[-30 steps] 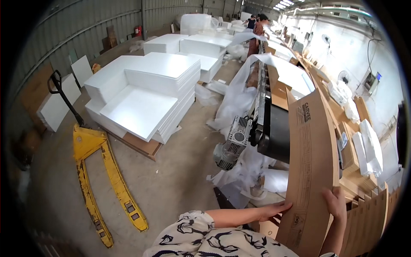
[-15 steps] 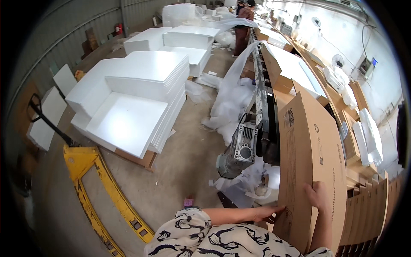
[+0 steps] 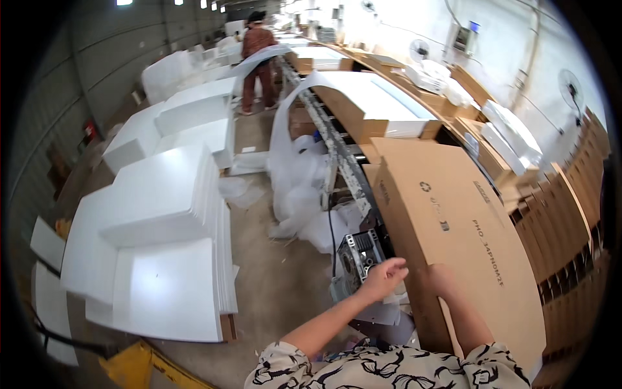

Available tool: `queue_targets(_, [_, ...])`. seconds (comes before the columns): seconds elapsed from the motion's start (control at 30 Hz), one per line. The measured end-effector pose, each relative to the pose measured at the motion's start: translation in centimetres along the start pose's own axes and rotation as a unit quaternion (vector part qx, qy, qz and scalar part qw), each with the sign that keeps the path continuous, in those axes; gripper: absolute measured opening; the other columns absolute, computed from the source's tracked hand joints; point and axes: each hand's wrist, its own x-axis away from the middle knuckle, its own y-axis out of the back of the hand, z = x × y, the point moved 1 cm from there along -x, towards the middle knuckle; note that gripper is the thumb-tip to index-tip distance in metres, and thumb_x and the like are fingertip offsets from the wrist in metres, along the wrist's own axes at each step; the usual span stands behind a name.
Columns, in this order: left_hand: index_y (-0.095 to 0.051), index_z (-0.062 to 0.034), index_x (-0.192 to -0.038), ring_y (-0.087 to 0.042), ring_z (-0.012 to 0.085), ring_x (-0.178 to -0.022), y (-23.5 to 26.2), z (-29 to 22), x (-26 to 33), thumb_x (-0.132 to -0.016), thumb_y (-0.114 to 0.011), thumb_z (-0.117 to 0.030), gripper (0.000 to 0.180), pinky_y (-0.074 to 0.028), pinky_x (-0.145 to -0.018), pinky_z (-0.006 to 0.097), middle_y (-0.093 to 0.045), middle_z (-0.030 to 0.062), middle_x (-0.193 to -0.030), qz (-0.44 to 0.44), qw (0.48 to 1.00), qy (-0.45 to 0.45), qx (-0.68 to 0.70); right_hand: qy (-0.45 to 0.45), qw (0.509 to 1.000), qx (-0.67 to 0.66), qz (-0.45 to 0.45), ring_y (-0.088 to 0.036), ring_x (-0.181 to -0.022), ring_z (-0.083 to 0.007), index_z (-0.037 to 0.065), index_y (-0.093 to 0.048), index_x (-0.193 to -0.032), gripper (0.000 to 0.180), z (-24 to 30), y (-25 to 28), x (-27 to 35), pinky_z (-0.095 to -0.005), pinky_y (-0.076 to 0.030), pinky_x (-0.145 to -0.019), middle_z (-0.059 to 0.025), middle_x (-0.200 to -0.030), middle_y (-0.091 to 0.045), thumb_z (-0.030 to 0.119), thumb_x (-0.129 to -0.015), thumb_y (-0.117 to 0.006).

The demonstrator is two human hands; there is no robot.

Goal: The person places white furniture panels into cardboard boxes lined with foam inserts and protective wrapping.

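Note:
A long brown cardboard box [image 3: 466, 220] lies at my right side on the conveyor, its long edge toward me. My right hand [image 3: 442, 280] is closed at the near left edge of the box, beside a folded panel; its fingertips are hidden. Off the box's left side, above the motor, my left hand [image 3: 387, 277] hangs in the air with curled fingers. Nothing shows in that left hand.
A conveyor rail [image 3: 346, 172] with a motor [image 3: 357, 256] runs ahead. Farther along sits an open carton with white panels [image 3: 389, 97]. White foam stacks [image 3: 162, 279] and a yellow pallet jack [image 3: 129, 366] stand left. A person [image 3: 258, 52] works beyond; flat cardboard [image 3: 551, 214] stands right.
My left hand has come off the box and risen to its left. My right hand stays at the box, which now lies flatter. The view has swung to the right.

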Motion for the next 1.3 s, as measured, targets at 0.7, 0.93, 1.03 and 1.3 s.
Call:
queue_targets(0.7, [-0.054,-0.0052,-0.072,-0.052,0.0242,-0.087,4.3,-3.7,-29.9,-0.043,-0.075,-0.019,0.038,-0.037,-0.089,0.035,-0.054,0.0074,-0.079,0.164,0.621,-0.484,-0.594,0.037,0.986,-0.051,0.151,-0.059,-0.059,-0.0348,0.001,-0.064,-0.069,0.040,-5.0,-4.1,-6.1,-0.0425,-0.048,-0.058,-0.0200,-0.063,-0.059,0.041,-0.071,-0.062])
queue_targets(0.93, [-0.057,-0.0048,-0.073,-0.055,0.0250,-0.082,6.6,-1.0,-32.1,-0.056,-0.071,-0.023,0.028,-0.040,-0.081,0.035,-0.058,0.0091,-0.076,0.205,0.668,-0.440,-0.564,-0.071,0.989,0.010,0.130,-0.059,-0.063,-0.0336,0.005,-0.065,-0.067,0.024,-6.6,0.7,-7.3,-0.0399,-0.047,-0.059,-0.0179,-0.067,-0.060,0.028,-0.060,-0.063])
queue_targets(1.03, [-0.056,-0.0059,-0.072,-0.057,0.0254,-0.081,7.9,-0.4,-32.7,-0.061,-0.065,-0.020,0.020,-0.041,-0.079,0.036,-0.060,0.0099,-0.077,0.219,0.676,-0.494,-0.501,-0.154,0.983,0.046,0.092,-0.058,-0.064,-0.0340,0.005,-0.064,-0.066,0.017,-4.1,2.7,-7.5,-0.0405,-0.047,-0.058,-0.0177,-0.068,-0.059,0.020,-0.057,-0.063])
queue_targets(1.3, [-0.059,-0.0089,-0.073,-0.055,0.0255,-0.082,11.4,0.2,-41.0,-0.059,-0.069,-0.025,0.023,-0.041,-0.079,0.037,-0.058,0.0075,-0.076,0.282,0.703,-0.520,-0.395,-0.360,0.924,-0.010,-0.126,-0.057,-0.075,-0.0341,0.007,-0.063,-0.069,0.009,-0.8,-3.3,-4.7,-0.0423,-0.046,-0.066,-0.0158,-0.075,-0.060,0.011,-0.062,-0.058])
